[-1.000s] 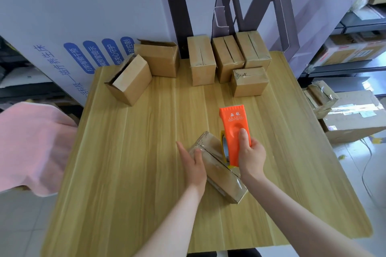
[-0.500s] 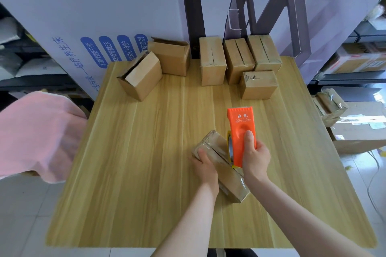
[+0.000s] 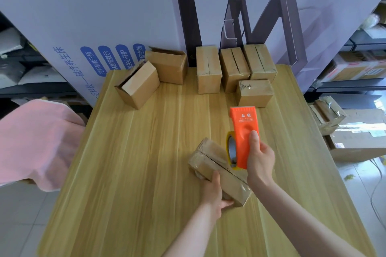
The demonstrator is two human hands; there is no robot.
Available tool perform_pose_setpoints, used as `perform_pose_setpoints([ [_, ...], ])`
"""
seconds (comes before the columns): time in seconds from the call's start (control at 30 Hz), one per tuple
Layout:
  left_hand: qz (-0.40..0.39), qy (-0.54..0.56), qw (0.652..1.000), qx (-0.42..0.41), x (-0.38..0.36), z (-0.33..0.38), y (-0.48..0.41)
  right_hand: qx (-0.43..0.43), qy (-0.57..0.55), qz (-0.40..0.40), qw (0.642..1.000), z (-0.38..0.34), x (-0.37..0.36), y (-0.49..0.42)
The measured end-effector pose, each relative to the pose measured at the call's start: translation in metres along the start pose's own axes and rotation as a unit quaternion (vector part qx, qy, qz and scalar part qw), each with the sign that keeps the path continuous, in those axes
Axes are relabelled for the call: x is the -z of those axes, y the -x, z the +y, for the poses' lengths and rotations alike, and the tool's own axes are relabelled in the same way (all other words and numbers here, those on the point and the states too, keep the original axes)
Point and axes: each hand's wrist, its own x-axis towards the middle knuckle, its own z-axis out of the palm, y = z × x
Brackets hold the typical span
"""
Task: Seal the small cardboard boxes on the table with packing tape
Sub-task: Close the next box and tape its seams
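Box runs far-left to near-right; left hand grips it; right hand grips dispenser.

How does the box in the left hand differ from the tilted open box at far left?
The held box has closed flaps and shiny tape; the tilted open box has loose flaps, no visible tape. The left hand grips the held box; the tilted open box lies unheld. Both are cardboard.

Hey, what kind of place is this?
Likely a warehouse packing station: shelves of shipping cartons at the right, small cardboard boxes lined up on the wooden table, and the right hand gripping an orange tape dispenser.
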Motion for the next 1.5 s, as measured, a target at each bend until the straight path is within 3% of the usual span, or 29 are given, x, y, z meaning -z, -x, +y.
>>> perform_pose_setpoints([
  [0.23,0.009,0.127,0.991,-0.049,-0.051,0.079,-0.020,0.013,-0.072,0.068,0.995,-0.050,0.032,-0.033],
  [0.37,0.050,0.091,0.991,-0.079,-0.080,0.140,-0.041,-0.002,-0.087,0.077,0.993,-0.058,0.048,-0.048],
  [0.5,0.064,0.131,0.986,-0.083,-0.118,0.196,-0.067,-0.022,-0.082,0.073,0.994,-0.056,0.057,-0.073],
  [0.67,0.077,0.154,0.980,-0.096,-0.161,0.225,-0.110,-0.046,-0.082,0.057,0.994,-0.053,0.063,-0.107],
  [0.83,0.081,0.098,0.978,-0.164,-0.185,0.234,-0.139,-0.068,-0.080,0.044,0.993,-0.052,0.064,-0.129],
  [1.03,0.049,0.159,0.983,-0.077,-0.172,0.235,-0.121,-0.084,-0.072,0.026,0.994,-0.052,0.054,-0.133],
  [1.2,0.044,0.038,0.995,-0.079,-0.129,0.206,-0.118,-0.091,-0.038,0.001,0.995,-0.057,0.030,-0.121],
  [1.33,0.090,-0.049,0.983,-0.150,-0.050,0.195,-0.101,-0.090,-0.030,-0.044,0.995,-0.070,-0.008,-0.102],
  [1.43,0.138,-0.151,0.950,-0.235,0.014,0.223,-0.083,-0.089,-0.035,-0.070,0.993,-0.083,-0.046,-0.089],
  [1.5,0.185,-0.236,0.906,-0.300,0.049,0.255,-0.070,-0.073,-0.039,-0.091,0.992,-0.089,-0.078,-0.079],
])
